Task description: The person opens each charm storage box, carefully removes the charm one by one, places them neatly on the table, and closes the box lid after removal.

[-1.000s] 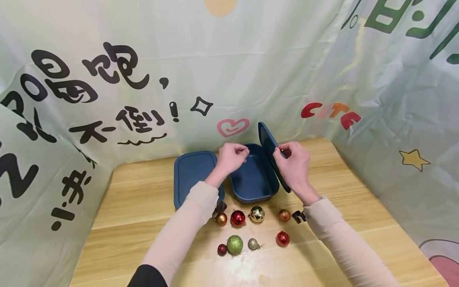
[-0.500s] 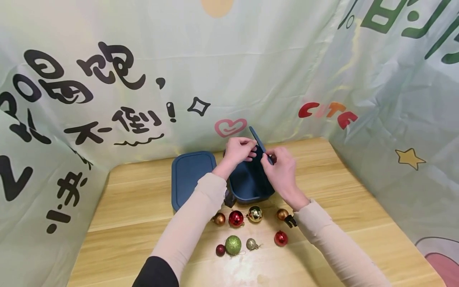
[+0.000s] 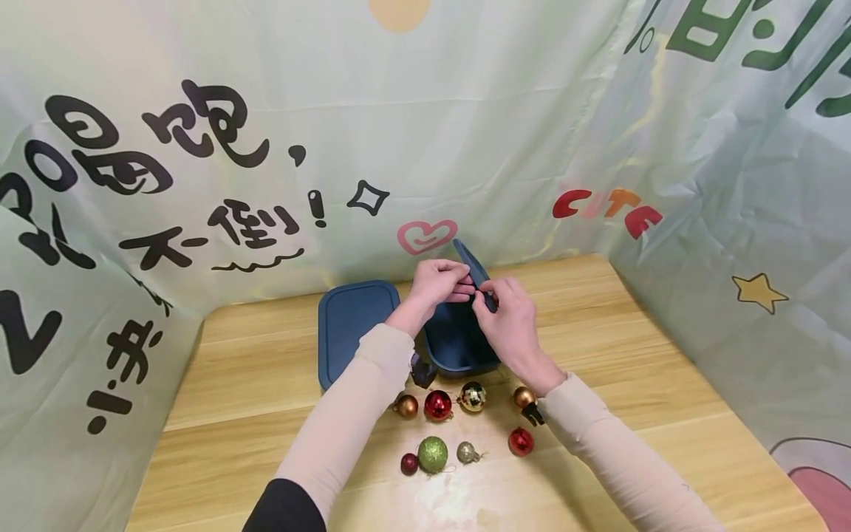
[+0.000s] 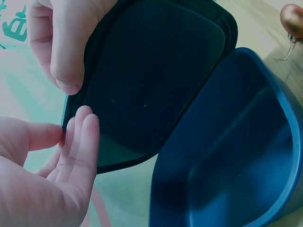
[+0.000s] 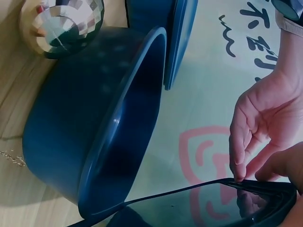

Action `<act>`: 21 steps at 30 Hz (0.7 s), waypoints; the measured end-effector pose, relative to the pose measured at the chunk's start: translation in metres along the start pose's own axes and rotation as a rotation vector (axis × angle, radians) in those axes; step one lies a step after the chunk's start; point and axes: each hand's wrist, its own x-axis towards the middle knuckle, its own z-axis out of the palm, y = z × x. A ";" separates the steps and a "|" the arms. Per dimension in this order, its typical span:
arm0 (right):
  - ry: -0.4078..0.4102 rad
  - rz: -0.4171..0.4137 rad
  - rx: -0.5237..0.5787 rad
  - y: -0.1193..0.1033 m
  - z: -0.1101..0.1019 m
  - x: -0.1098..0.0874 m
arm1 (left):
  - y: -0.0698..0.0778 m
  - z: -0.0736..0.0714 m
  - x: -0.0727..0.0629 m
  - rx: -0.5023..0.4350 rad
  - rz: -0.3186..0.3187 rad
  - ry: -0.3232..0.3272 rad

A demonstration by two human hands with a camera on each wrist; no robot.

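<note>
A dark blue storage box (image 3: pixel 459 343) stands uncovered on the table. Its lid (image 4: pixel 156 85) is held tilted on edge over the box's right side. My right hand (image 3: pixel 510 318) grips the lid's upper edge, thumb on one face and fingers on the other. Just to the left along that same edge, my left hand (image 3: pixel 439 284) pinches the lid between thumb and fingers, as the left wrist view shows. Inside the box, the part that shows holds nothing; the rest is hidden by hands and lid.
A second blue box (image 3: pixel 359 321), its lid on, sits at the left. Several Christmas baubles lie in front, among them a green one (image 3: pixel 433 454), a shiny red one (image 3: pixel 438 405) and a mirrored gold one (image 3: pixel 473 397). A printed cloth (image 3: pixel 499 148) hangs behind the table.
My right hand has swung the lid leftward over the box, tilting it more. My left hand has moved right from above the box and now pinches the lid's edge.
</note>
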 end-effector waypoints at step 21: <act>-0.133 0.017 0.085 0.013 -0.013 0.003 | -0.023 -0.018 -0.001 -0.237 -0.062 0.006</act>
